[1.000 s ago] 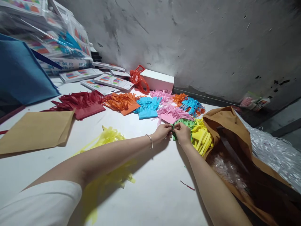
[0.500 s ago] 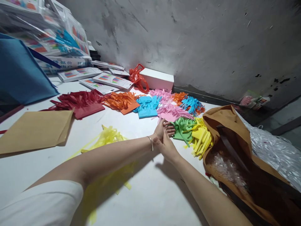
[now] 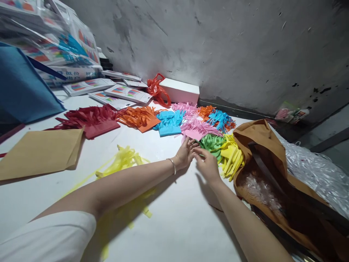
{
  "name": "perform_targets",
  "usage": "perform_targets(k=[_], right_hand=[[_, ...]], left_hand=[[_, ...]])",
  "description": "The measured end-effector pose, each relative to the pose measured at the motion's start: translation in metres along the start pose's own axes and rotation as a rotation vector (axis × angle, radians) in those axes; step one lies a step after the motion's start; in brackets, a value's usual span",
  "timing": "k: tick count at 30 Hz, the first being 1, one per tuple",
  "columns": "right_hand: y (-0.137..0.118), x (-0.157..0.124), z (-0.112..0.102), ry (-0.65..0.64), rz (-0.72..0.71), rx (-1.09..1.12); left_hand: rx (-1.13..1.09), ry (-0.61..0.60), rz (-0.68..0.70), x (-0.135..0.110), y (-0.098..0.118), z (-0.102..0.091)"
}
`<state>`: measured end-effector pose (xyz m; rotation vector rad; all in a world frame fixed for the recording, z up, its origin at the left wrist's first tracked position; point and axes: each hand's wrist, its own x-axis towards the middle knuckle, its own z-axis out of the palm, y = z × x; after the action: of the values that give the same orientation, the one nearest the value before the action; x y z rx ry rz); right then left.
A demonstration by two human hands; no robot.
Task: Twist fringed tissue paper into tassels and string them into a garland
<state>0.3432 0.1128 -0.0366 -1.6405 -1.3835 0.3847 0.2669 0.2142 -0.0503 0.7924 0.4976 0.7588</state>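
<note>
My left hand [image 3: 185,154], a bangle on its wrist, reaches to the middle of the white table with its palm partly up and fingers loosely extended. Its fingertips are beside the green fringed paper [image 3: 211,143] and just below the front pink fringed paper [image 3: 200,129]. Close against those fingertips, my right hand [image 3: 208,165] has its fingers bent together; what they pinch, if anything, is hidden. The green bundle lies just beyond the right hand, with yellow fringed paper [image 3: 231,154] to its right. Pale yellow strips [image 3: 125,160] lie partly under my left forearm.
Dark red [image 3: 100,123], orange [image 3: 140,118] and blue [image 3: 170,122] fringed bundles form a row. Flat printed packs [image 3: 131,94] and a white box [image 3: 180,90] stand behind. A brown bag [image 3: 261,145] is right; a tan paper sheet [image 3: 40,153] is left.
My right hand has let go of my left hand and moved right and slightly up, to the front of the green bundle. My left hand stays nearly in place. The view has shifted slightly.
</note>
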Motion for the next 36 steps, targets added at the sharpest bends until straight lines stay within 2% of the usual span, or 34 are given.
perform_targets(k=[3,8,15,21,30,36], right_hand=[[0.019,0.036,-0.008,0.097,0.038,-0.132],[0.033,0.068,-0.002,0.023,0.066,-0.253],[0.046,0.072,-0.004,0.047,0.155,-0.260],[0.052,0.072,-0.011,0.074,0.211,-0.212],[0.058,0.066,-0.015,-0.042,0.260,0.070],[0.065,0.065,-0.020,-0.063,0.329,0.224]], left_hand=[[-0.083,0.003,0.020,-0.001,-0.004,0.000],[-0.118,-0.015,0.055,0.000,-0.011,0.000],[-0.086,-0.029,0.089,0.002,-0.018,-0.003],[-0.052,-0.043,0.064,0.002,-0.019,-0.006],[0.087,-0.081,0.083,0.004,-0.017,-0.005],[0.272,-0.078,-0.008,0.012,-0.017,-0.008]])
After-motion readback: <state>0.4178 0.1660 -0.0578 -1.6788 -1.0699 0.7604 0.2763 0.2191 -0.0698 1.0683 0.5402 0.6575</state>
